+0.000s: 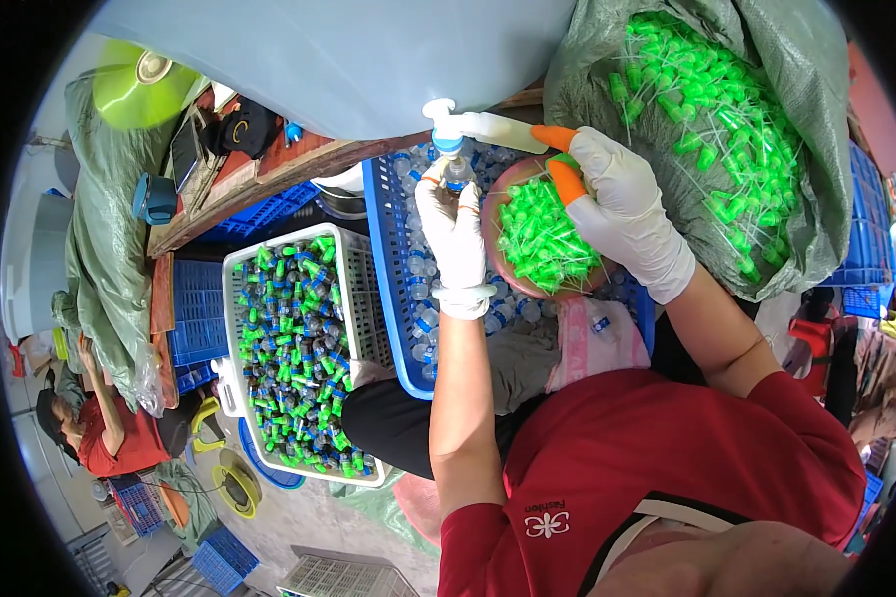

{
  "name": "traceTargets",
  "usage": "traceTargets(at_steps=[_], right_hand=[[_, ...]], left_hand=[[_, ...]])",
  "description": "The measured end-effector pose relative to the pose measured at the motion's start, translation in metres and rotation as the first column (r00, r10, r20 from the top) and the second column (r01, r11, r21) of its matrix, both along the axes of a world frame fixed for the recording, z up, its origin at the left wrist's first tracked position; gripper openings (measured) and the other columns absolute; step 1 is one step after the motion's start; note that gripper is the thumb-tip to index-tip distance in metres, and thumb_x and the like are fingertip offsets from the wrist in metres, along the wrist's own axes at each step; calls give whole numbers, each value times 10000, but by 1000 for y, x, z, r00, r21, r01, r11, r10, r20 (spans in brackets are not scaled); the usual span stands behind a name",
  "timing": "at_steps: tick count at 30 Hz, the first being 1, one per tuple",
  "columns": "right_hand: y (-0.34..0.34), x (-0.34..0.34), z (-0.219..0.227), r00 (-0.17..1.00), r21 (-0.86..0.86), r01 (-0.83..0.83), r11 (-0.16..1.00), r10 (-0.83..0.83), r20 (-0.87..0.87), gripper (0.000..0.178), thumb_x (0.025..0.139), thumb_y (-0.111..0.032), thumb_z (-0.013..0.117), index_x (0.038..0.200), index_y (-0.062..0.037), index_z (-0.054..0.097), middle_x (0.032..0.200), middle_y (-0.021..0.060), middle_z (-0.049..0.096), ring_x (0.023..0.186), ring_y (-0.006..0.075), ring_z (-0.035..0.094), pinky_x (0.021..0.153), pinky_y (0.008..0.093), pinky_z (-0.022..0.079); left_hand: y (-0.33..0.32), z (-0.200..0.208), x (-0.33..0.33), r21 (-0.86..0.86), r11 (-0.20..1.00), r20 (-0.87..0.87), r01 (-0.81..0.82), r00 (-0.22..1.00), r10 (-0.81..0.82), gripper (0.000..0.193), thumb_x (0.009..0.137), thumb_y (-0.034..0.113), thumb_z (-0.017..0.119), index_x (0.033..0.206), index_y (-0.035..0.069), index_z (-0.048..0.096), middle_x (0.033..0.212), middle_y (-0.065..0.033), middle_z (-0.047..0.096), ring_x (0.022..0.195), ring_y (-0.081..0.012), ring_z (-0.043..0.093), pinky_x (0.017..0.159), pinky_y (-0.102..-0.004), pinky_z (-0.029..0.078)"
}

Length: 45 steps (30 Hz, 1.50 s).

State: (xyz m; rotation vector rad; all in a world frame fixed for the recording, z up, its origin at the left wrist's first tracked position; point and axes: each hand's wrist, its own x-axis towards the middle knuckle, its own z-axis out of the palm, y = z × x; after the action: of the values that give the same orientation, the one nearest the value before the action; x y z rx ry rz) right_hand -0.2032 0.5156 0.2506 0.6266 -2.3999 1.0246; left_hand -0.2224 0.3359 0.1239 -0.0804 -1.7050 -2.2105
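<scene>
My left hand (450,234), in a white glove, is closed round a small clear bottle (458,175) with a blue band. The bottle stands upright beneath a white tap (442,117) on a big grey-blue tank (348,60). A pale, tube-like piece (503,130) runs sideways from the tap to my right hand (622,194). That hand is gloved too, with orange covers on the index finger and thumb. Between them shows a green cap (564,159), partly hidden. Below the right hand sits a pink bowl (495,199) of green caps with thin tubes (543,239).
A blue crate (393,298) of small bottles lies under my hands. Left of it, a white basket (234,298) holds green-capped bottles. At upper right stands an open green sack (577,90) of caps. A wooden ledge (269,179) edges the tank. Another person (119,438) works far left.
</scene>
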Motion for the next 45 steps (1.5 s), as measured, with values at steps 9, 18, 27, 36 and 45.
traceTargets(at_steps=[9,18,27,36,45], right_hand=[[1,-1,0,1000,5,-5,1000,5,-29,339,855,48,602,1181,-27,655,837,122,593,659,248,574,616,321,469],[-2,15,-4,998,-150,-55,987,48,-47,401,861,9,619,1258,-25,582,924,151,645,747,289,624,680,345,505],[3,23,-51,984,174,-176,969,175,21,265,821,-17,643,1077,5,579,928,209,638,828,414,628,755,466,521],[-1,38,-105,980,101,-158,982,143,138,249,825,-37,584,1067,9,548,926,164,644,839,399,632,744,454,510],[-2,52,-116,608,-483,-124,867,451,654,346,910,-42,509,1251,4,536,1100,103,622,1000,196,583,856,351,468]], left_hand=[[0,1,1,-35,999,-15,-7,1000,6,393,951,-13,585,1331,35,495,1220,-74,573,1039,-143,559,897,-297,487],[0,-15,29,-106,992,13,68,998,-67,458,901,-70,566,1342,22,479,1260,-94,544,1123,-175,538,1010,-319,422],[21,11,84,159,928,158,336,920,-360,388,934,-7,550,1313,23,472,1140,-73,546,999,-163,554,943,-307,448],[45,-19,96,-531,842,-151,-92,988,13,372,893,-30,575,1246,-16,461,1094,-137,527,945,-254,586,834,-355,487],[4,-15,127,-690,723,-72,-12,996,-53,410,837,-18,597,1235,-17,497,1107,-255,516,1025,-466,530,867,-471,479]])
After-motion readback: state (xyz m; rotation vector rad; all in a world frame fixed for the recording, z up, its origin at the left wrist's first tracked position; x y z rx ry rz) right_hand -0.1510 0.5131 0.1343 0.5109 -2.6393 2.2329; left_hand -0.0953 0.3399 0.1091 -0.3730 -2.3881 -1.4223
